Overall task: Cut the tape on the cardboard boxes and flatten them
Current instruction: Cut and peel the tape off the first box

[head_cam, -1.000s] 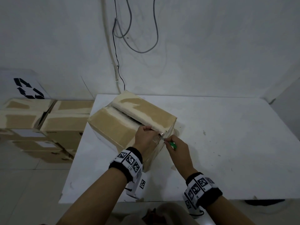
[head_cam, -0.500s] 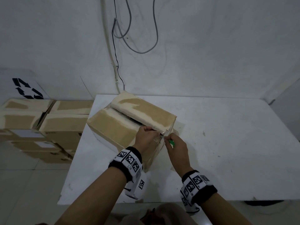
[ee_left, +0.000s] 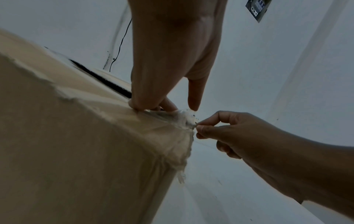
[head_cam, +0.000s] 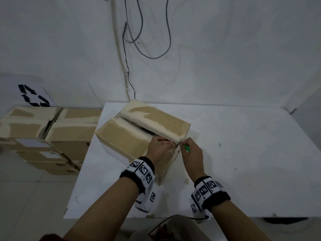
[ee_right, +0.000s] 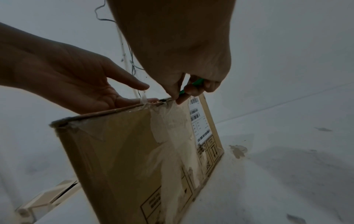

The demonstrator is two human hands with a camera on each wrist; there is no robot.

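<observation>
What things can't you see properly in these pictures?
- Green cutter: blade hidden in every view by the right hand.
- Inside of the box: head view shows only a dark slit between the flaps.
- Label: print too small and dim in the right wrist view.

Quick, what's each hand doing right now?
Left hand: open, straight fingers pressing on the box edge, holding nothing.
Right hand: closed around a green cutter at the tape.
</observation>
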